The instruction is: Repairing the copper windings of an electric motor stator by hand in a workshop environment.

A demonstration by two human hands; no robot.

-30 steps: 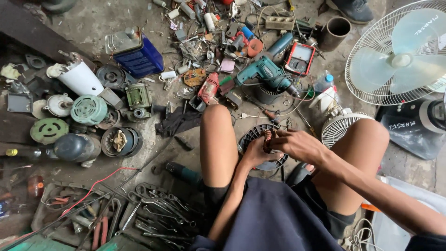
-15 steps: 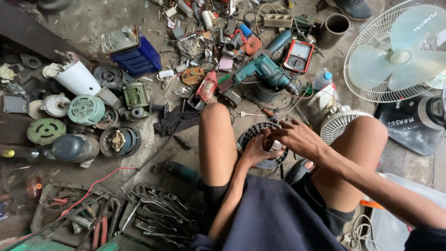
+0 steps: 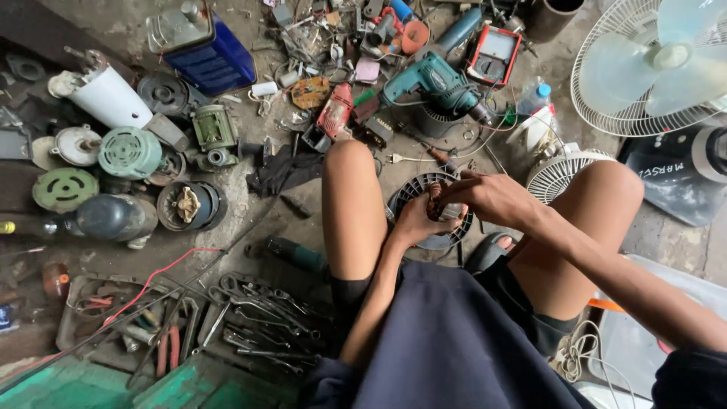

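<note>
Floor (image 3: 250, 204), coil (image 3: 435, 198) btwn fingers (image 3: 462, 198)

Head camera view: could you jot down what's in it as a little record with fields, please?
setting: cluttered workshop floor, person seated with bare knees up
left hand: cupped under a small copper-wound motor part
right hand: gripping the same part from above
beneath hands: round black fan grille
ahead: teal power drill, red-framed meter
right side: white fan
left side: green motor housing, blue can
near left: tray of wrenches
</note>
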